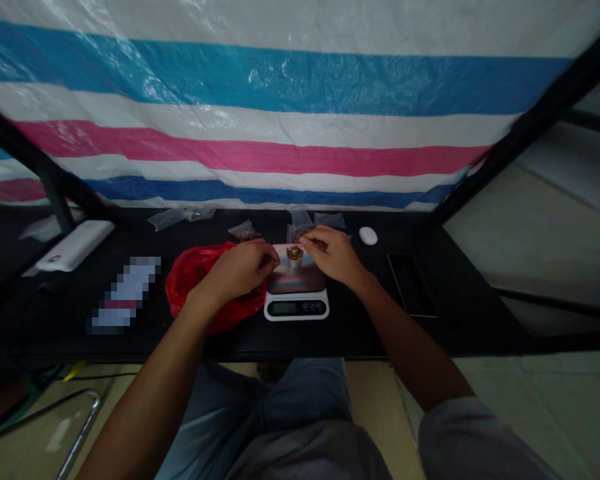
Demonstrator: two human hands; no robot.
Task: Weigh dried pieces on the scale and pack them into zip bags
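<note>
A small metallic cup [295,262] filled with brownish bits stands on the steel plate of a white digital kitchen scale [297,308]. To its left, my left hand [247,267] has its fingers curled together, over the edge of a red plastic bag [185,280]. What those fingers hold, if anything, is hidden. On the other side, my right hand [335,257] pinches thumb and forefinger together at the cup's upper right. Anything in that pinch is too small to name. Dark contents show inside the open bag, partly covered by my left hand and forearm.
Behind the scale lie a small clear bag of brown pieces [245,231] and other clear plastic bags [330,219]. A white oval object [368,235] and a dark phone [413,285] are at right. A white power bank-like block [77,245] sits left on the black table [350,337].
</note>
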